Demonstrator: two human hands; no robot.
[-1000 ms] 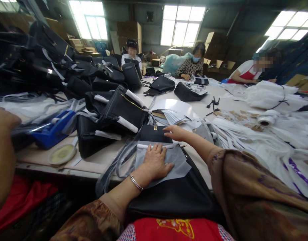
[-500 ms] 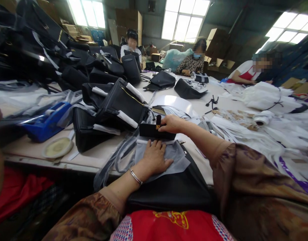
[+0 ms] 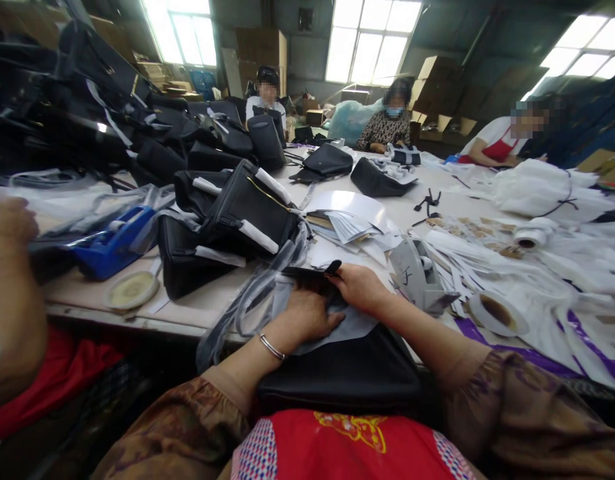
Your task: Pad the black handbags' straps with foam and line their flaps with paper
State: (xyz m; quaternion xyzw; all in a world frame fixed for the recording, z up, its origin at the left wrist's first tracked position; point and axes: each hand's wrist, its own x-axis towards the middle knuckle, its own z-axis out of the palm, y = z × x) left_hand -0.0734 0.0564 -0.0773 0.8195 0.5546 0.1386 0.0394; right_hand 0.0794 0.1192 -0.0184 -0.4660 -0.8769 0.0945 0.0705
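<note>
A black handbag [image 3: 347,370] lies flat at the table's near edge, in front of my red apron. A grey sheet of wrapping paper [image 3: 355,325] covers its upper part. My left hand [image 3: 302,317] presses down on the paper, its fingertips curled under the bag's black flap [image 3: 307,275]. My right hand [image 3: 360,288] grips the flap from the right, thumb on top, pulling it down over the paper. A silver bangle sits on my left wrist.
Black handbags [image 3: 237,213] are piled to the left and behind. A blue tape dispenser [image 3: 110,243] and a tape roll [image 3: 132,288] lie at left. A grey dispenser [image 3: 417,277], white paper strips and tape rolls lie at right. A neighbour's arm [image 3: 12,300] is at far left; three people sit opposite.
My right hand lifted the black flap upright, then folded it down toward me over the grey paper. My left hand slid up from flat on the paper to the flap's edge.
</note>
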